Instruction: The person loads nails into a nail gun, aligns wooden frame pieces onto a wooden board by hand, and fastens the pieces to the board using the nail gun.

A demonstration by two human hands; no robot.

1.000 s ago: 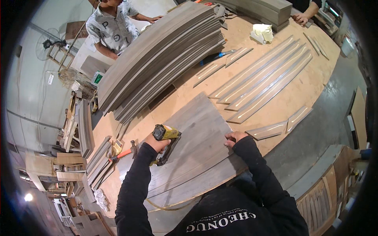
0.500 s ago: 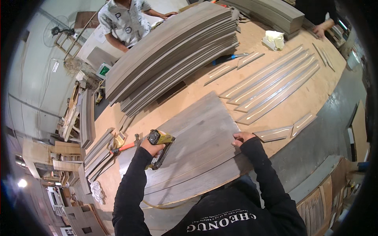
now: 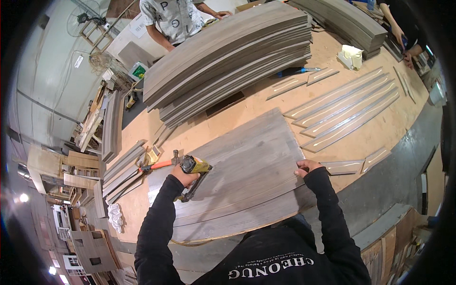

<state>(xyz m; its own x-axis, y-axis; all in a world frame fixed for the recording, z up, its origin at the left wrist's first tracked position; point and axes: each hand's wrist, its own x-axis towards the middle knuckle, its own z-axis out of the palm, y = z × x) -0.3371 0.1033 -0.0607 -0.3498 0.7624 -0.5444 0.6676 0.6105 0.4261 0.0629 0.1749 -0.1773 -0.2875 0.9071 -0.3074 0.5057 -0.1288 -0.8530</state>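
Observation:
A yellow and black nail gun [image 3: 199,167] is gripped in my left hand [image 3: 182,176], low over the left part of a wide grey wood-grain panel [image 3: 251,164]. Whether its nose touches the panel I cannot tell. My right hand [image 3: 308,167] has its thumb and fingers closed on the panel's right edge. Beside the nail gun lies a hammer [image 3: 157,165] with an orange handle. Right of the panel are long grey strips [image 3: 346,103] with pale lines of glue. Two shorter glued pieces [image 3: 343,167] lie next to my right hand.
Beyond the panel rises a tall stack of curved grey boards [image 3: 223,57]. A blue-handled tool [image 3: 295,71] and a pale wrapped block [image 3: 350,57] lie on the tan tabletop [image 3: 228,118]. Co-workers' arms show at the far side and far right. Loose strips [image 3: 124,172] lie at left.
The view has shifted, so the table and stack appear farther right. My hands keep nearly the same places on the panel. The far-right co-worker's arms show more, with a dark tool in one hand.

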